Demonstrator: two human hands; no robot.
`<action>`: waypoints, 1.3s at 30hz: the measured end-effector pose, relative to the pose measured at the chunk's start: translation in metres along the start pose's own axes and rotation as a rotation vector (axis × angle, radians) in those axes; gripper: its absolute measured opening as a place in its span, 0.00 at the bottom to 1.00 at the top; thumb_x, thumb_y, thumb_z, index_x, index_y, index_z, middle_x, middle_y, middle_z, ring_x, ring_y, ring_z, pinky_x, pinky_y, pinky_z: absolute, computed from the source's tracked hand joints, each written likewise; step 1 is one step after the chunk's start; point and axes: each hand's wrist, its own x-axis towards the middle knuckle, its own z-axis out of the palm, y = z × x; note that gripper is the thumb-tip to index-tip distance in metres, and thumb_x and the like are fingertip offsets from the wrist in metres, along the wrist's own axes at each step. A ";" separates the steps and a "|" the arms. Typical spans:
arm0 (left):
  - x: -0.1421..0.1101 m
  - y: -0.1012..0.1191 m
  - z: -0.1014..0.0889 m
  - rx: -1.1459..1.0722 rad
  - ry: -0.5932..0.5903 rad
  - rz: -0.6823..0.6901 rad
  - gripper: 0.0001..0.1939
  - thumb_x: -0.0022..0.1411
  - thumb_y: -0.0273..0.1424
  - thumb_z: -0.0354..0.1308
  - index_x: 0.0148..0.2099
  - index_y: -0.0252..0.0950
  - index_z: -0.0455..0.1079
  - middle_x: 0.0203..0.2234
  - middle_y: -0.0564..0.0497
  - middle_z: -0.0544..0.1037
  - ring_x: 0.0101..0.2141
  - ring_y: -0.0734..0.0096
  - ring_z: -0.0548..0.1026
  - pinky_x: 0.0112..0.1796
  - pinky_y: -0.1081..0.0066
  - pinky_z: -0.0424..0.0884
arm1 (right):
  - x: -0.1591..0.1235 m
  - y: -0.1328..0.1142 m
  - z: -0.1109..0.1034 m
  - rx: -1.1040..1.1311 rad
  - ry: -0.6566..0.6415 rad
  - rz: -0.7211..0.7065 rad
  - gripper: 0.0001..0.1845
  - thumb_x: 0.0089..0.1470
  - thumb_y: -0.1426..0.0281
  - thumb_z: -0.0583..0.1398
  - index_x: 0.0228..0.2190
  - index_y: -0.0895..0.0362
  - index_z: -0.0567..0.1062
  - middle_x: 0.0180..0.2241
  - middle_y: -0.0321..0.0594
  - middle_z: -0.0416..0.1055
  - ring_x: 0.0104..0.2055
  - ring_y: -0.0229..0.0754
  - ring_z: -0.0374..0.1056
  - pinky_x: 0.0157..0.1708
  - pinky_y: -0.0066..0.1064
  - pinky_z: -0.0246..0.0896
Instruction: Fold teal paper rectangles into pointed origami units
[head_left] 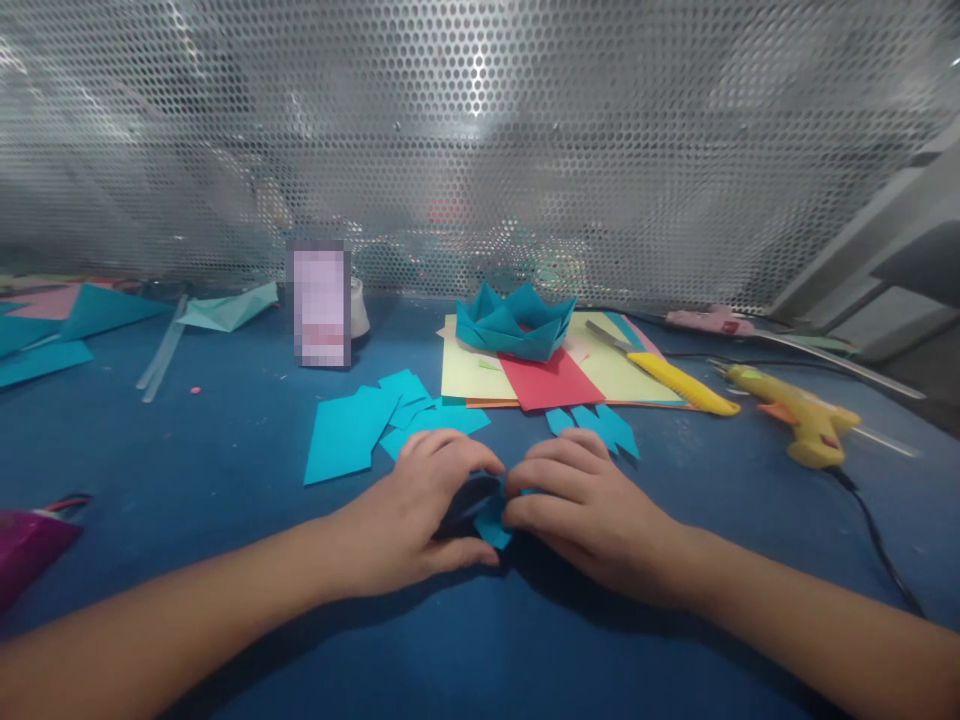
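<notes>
Left hand [424, 505], its grip spread, flanks a blue scrap [492, 525] pinched by the right hand [589, 500], toward the tabletop's near edge, presumably to steady it, cut pieces [345, 432] beyond likely kept within reach.

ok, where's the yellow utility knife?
Head view, right of centre: the utility knife lies across the right edge of the pale yellow sheet, left of the glue gun.
</notes>
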 end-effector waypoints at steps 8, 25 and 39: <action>0.001 -0.002 -0.002 0.051 -0.018 0.010 0.09 0.62 0.36 0.59 0.43 0.40 0.67 0.42 0.49 0.69 0.45 0.62 0.67 0.48 0.60 0.59 | -0.004 0.005 0.003 -0.006 0.035 -0.030 0.18 0.66 0.72 0.46 0.33 0.54 0.73 0.33 0.37 0.72 0.34 0.39 0.59 0.38 0.33 0.50; 0.002 -0.002 -0.003 -0.029 0.025 0.030 0.04 0.62 0.28 0.54 0.40 0.37 0.69 0.34 0.50 0.74 0.39 0.65 0.71 0.43 0.63 0.63 | -0.005 0.009 0.004 0.181 -0.104 0.021 0.12 0.64 0.68 0.53 0.36 0.56 0.75 0.33 0.39 0.72 0.33 0.38 0.63 0.35 0.31 0.55; 0.003 -0.004 0.003 0.091 0.061 0.040 0.09 0.59 0.23 0.53 0.38 0.38 0.72 0.38 0.48 0.71 0.41 0.64 0.69 0.44 0.61 0.63 | 0.001 0.010 0.005 0.429 -0.129 0.242 0.05 0.59 0.68 0.59 0.33 0.56 0.74 0.29 0.35 0.73 0.32 0.36 0.66 0.34 0.27 0.58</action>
